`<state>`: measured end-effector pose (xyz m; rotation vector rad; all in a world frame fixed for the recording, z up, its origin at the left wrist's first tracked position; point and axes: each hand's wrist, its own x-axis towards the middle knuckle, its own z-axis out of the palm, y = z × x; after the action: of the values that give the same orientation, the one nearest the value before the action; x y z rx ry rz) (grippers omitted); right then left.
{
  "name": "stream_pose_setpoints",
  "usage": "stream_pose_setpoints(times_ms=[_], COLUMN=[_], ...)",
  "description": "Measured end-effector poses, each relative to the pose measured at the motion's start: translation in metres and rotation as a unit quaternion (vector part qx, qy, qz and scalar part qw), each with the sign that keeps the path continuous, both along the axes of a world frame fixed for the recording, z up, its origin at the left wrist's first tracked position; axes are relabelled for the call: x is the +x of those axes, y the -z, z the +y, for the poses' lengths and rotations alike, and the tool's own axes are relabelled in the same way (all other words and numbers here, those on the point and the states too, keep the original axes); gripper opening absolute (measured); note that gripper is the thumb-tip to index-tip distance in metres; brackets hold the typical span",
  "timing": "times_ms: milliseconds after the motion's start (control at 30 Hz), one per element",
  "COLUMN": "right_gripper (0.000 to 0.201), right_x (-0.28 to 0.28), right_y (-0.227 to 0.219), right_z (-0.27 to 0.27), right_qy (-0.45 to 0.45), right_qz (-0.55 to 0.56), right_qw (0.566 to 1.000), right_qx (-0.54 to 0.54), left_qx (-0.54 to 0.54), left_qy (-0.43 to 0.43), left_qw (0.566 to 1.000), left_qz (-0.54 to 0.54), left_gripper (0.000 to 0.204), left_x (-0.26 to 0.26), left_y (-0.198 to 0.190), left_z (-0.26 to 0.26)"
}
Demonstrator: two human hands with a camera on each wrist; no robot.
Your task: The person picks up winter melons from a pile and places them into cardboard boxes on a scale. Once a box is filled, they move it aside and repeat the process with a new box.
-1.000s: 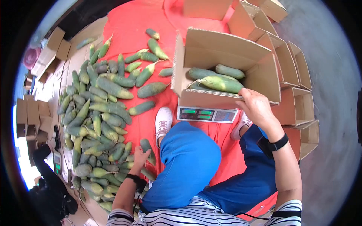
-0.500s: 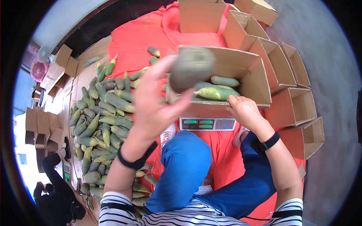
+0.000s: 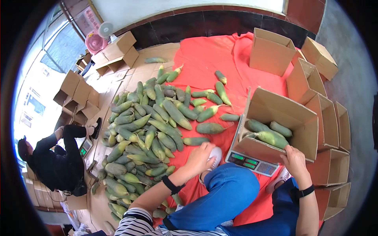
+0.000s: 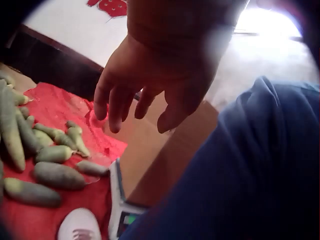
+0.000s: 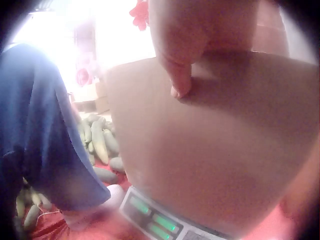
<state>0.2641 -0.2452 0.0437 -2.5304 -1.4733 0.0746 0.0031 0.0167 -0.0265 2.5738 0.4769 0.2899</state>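
My left hand (image 3: 197,159) hovers beside the pile of green radishes (image 3: 134,126), near a shoe; in the left wrist view that hand (image 4: 155,75) has loosely bent, spread fingers holding nothing. My right hand (image 3: 295,160) grips the near edge of an open cardboard box (image 3: 256,151). From the right wrist, the thumb of the hand (image 5: 195,45) lies against the box's outer wall (image 5: 200,150), the other fingers hidden. Several radishes (image 3: 271,138) lie inside the box, which stands on a scale (image 3: 252,163) with lit green displays.
Loose radishes (image 3: 210,128) lie on the red cloth (image 3: 236,63) between pile and box. Several open boxes (image 3: 328,167) stand along the right; another box (image 3: 271,53) is behind. At the far left a person in black (image 3: 59,161) sits beside another scale (image 3: 86,147).
My left hand took a radish from the pile side, raised it before the box, then let it go and moved back left, empty. My right hand stays on the box edge. The head view has shifted left.
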Motion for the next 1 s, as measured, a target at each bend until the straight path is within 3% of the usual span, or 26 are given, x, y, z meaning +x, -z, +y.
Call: stream_pose_setpoints(times_ms=[133,233,400,467,600,667,767,833,1000], right_gripper=[0.022,0.022,0.021,0.020,0.020,0.019,0.020,0.020,0.017], right_x=[0.000,0.002,0.000,0.000,-0.002,-0.004,-0.005,-0.006,-0.008], right_y=[0.000,-0.002,-0.005,-0.006,-0.007,-0.007,-0.005,-0.006,-0.011], right_z=[0.000,0.001,0.003,0.005,0.005,0.005,0.005,0.005,0.009], right_qy=[0.003,0.004,0.010,0.016,0.011,0.006,0.003,0.007,0.016], right_qz=[0.007,0.014,0.016,0.021,0.019,0.019,0.009,0.011,0.021], right_qw=[1.000,1.000,1.000,0.999,1.000,1.000,1.000,1.000,0.999], right_qx=[-0.004,-0.005,-0.013,-0.027,-0.020,-0.008,-0.010,-0.015,-0.032], left_qx=[-0.042,-0.084,-0.120,-0.191,-0.204,-0.138,-0.069,-0.036,0.053], left_qy=[-0.007,0.021,0.057,0.080,0.048,-0.046,-0.107,-0.165,-0.181], left_qw=[0.986,0.976,0.978,0.969,0.972,0.986,0.985,0.958,0.953], left_qz=[0.161,0.200,0.161,0.134,0.105,0.080,0.116,0.231,0.237], left_gripper=[0.041,0.039,0.034,0.033,0.034,0.036,0.037,0.045,0.052], left_x=[-0.037,-0.040,-0.028,-0.027,-0.018,-0.007,0.007,0.014,0.012], left_y=[0.040,0.053,0.045,0.047,0.068,0.092,0.134,0.164,0.223], left_z=[-0.007,-0.019,-0.032,-0.028,-0.002,0.022,0.056,0.075,0.098])
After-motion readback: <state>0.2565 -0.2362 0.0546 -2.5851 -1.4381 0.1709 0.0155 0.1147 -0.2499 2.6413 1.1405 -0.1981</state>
